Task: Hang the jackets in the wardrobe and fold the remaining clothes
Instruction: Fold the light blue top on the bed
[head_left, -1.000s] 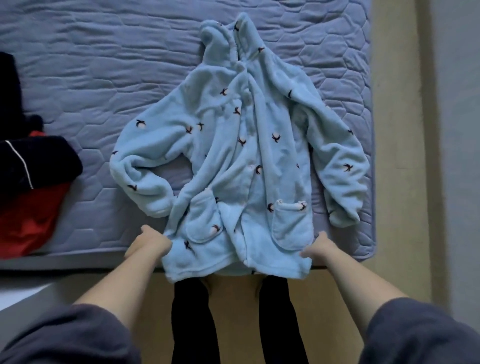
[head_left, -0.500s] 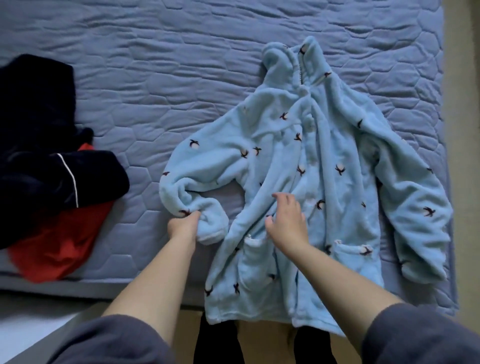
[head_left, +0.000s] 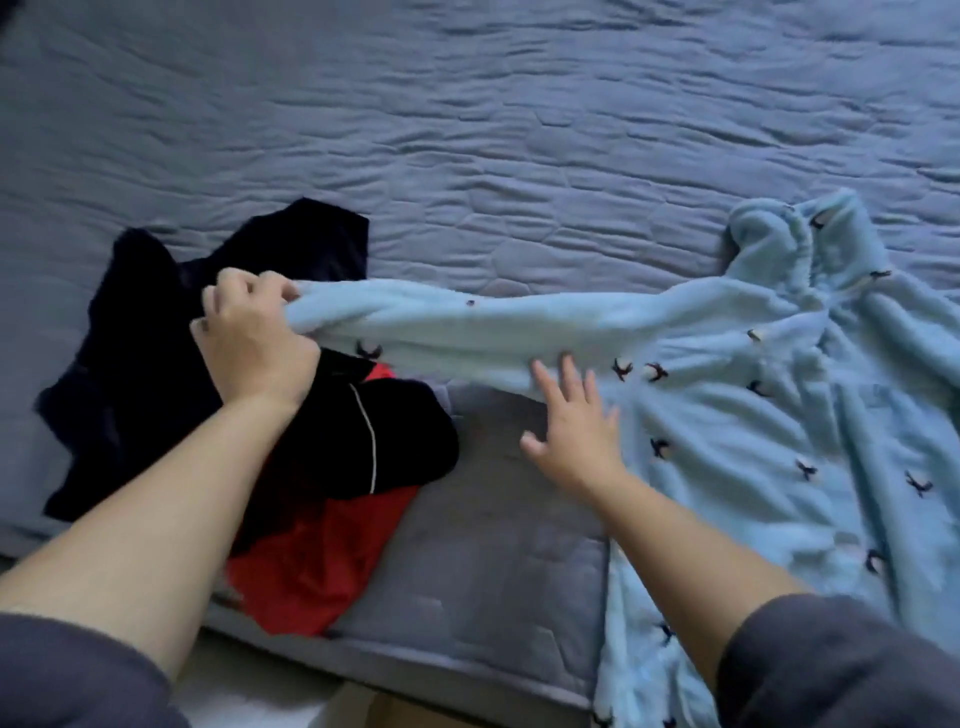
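Pulling sleeve (head_left: 467, 322) straight for folding: left grip (head_left: 254, 338) clutches cuff (head_left: 306, 312) of blue fluffy robe (head_left: 753, 441), above dark clothes pile (head_left: 156, 389). Right grip (head_left: 576, 436) flat on robe, on bed (head_left: 467, 130). Next, probably fold sleeve inward.

robe (head_left: 753, 415): light blue, dark bird print | clothes pile (head_left: 332, 447): black, red | mattress cover (head_left: 467, 130): grey-blue quilted

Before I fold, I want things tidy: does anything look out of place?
The blue robe has its sleeve, gripped by the left hand, stretched sideways over the crumpled black and red heap, and its hem hangs off the bed edge. Nothing looks damaged.
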